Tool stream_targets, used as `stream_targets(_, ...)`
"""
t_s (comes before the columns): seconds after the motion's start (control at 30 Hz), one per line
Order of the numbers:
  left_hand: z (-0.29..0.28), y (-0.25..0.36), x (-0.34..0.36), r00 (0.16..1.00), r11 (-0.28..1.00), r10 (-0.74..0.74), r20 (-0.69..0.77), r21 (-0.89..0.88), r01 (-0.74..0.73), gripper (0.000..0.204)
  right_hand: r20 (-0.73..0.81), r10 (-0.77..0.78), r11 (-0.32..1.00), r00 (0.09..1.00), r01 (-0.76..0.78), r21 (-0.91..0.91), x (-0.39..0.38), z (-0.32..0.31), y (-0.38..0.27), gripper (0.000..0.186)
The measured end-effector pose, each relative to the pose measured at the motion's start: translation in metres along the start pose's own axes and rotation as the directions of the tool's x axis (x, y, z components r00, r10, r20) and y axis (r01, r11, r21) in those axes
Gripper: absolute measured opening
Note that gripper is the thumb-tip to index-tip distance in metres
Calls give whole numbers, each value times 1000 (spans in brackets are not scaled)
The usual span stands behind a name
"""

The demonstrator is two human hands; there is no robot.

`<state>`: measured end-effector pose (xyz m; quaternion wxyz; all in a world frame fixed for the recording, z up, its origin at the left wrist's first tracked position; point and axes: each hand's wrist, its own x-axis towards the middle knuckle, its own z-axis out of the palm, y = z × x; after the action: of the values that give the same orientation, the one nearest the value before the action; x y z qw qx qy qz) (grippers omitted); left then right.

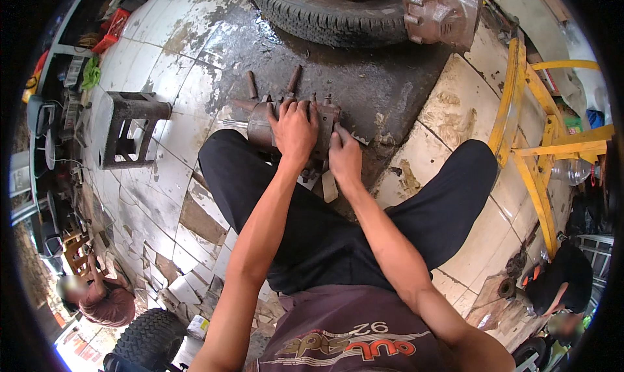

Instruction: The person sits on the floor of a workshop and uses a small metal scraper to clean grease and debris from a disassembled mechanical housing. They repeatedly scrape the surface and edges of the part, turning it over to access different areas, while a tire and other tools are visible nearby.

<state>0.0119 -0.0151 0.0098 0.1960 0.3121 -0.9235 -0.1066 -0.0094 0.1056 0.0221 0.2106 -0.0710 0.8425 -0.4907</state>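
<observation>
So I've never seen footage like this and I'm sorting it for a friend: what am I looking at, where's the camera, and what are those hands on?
This is one picture from a wide fisheye camera worn on a person's head, looking down, so straight lines bend near the rim. The two bare arms coming up from the bottom are the wearer's own. They sit or squat over a stained tiled floor. The left hand lies spread on top of a rusty metal machine housing with shafts sticking out; the right hand presses against its right side. Nearby are a tyre, a grey metal casting, a dark metal stand and a yellow frame. Other people crouch at the lower corners.
</observation>
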Motion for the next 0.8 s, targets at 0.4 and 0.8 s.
stream_targets(0.4,2,-1,0,999,998,33,9,44,-33,29,8,-105,994,994,105,1,-4,-2,6,36)
stream_targets(0.8,1,-2,-1,999,996,37,13,77,-38,31,28,-23,997,999,25,-68,-7,-1,-2,37)
